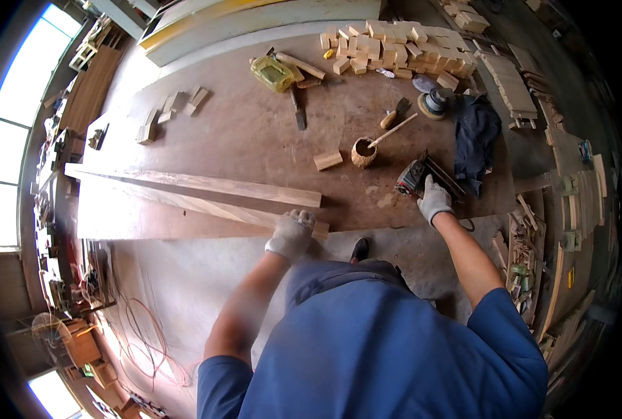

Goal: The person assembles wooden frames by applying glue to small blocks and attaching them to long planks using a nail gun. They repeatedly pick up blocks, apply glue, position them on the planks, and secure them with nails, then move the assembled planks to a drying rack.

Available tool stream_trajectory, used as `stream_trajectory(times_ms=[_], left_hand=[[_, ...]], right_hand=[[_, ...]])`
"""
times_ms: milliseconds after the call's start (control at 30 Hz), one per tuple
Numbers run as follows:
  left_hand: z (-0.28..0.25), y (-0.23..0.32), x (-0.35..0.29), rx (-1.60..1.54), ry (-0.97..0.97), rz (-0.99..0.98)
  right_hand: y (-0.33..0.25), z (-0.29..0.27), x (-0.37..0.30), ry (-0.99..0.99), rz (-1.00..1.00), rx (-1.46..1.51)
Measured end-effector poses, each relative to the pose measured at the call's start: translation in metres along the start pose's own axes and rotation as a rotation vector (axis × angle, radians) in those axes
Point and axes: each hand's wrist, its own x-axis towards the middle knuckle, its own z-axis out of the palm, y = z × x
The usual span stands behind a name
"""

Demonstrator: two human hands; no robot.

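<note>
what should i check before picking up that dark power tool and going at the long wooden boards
1. Left gloved hand on the near long wooden board, at its right end: ok.
2. Right gloved hand on the dark handheld power tool: touching it, ok; full grip cannot tell.
3. Far long wooden board lying flat on the brown workbench: ok.
4. Tool's cord free of the boards: cannot tell.
5. Small loose wooden block and round wooden cup with a stick close beyond the board ends: not ok.
6. Dark blue cloth bunched right beside the tool: not ok.
</note>
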Motion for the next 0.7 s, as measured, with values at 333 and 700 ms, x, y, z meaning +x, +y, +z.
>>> stream_trajectory(times_ms=[333, 700], left_hand=[[0.004, -0.025, -0.008, -0.260, 0.045, 0.107], [0.018, -0.121, -0.069, -0.211, 0.097, -0.052]], right_hand=[[-0.088, -0.003, -0.068, 0.391, -0.329, 0.168], [-0.221, -0.008, -0.014, 0.114, -0.435, 0.168]])
